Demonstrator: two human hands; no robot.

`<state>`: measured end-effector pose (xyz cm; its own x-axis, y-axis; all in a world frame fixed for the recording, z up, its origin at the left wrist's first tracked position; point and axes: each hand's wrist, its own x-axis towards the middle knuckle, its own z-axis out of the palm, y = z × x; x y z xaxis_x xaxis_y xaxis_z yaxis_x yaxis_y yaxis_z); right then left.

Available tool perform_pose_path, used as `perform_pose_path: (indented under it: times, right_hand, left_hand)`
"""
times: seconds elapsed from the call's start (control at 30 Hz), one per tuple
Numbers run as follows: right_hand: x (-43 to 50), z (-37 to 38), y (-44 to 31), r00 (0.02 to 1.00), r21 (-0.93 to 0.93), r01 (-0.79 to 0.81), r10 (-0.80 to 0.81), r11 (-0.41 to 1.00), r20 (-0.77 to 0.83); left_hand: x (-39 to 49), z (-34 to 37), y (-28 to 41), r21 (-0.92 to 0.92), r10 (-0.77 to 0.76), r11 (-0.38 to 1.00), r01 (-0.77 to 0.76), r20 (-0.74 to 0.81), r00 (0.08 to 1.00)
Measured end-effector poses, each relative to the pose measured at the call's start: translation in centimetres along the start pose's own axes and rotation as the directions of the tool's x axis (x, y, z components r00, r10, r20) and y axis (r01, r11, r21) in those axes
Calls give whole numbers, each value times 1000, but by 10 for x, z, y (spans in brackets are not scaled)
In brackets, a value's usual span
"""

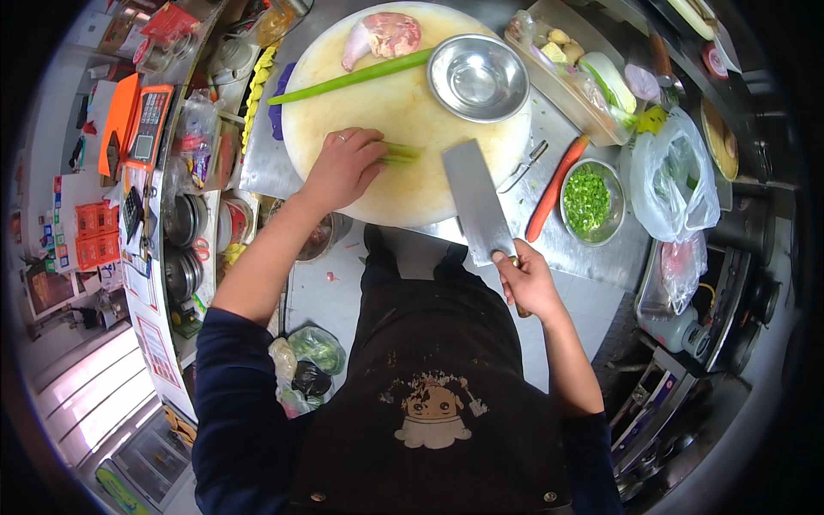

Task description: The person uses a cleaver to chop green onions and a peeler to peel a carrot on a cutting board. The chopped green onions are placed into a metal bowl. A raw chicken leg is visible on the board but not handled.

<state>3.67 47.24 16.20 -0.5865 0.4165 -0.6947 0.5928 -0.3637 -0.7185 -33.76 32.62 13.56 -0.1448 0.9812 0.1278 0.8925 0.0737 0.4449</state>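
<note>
My left hand [347,168] rests on a round cutting board [386,199], its fingers over a small bundle of cut green stalk pieces [403,153]. My right hand [526,278] grips the handle of a Chinese cleaver [477,199]. The broad blade lies flat to my view over the board's near right part, apart from the cut pieces. Farther back on the board are one long green stalk [360,78], a raw chicken leg [388,35] and a steel bowl [478,77] with nothing in it. The stalk's right end meets the bowl's rim.
Right of the board lie a peeler [524,166], a carrot [557,188] and a steel bowl of chopped scallions [587,201]. Behind them stand a plastic bin of vegetables [547,77] and a white plastic bag [674,180]. Shelves with a scale [147,125] flank the left.
</note>
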Motion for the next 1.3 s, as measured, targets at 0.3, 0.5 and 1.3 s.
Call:
perform_pose_path:
  times: [0.3, 0.5, 1.3]
  right_hand:
    - [11, -3, 58, 985, 73, 75, -62, 995, -163]
    - [13, 5, 57, 986, 21, 40, -36, 999, -165]
    - [-11, -11, 23, 979, -13, 167, -167, 986, -118]
  left_hand:
    - [-3, 32, 38, 202, -118, 962, 181, -289, 950]
    - [-4, 31, 34, 209, -120, 960, 189, -301, 946]
    - [26, 60, 103, -59, -210, 978, 202, -244, 947]
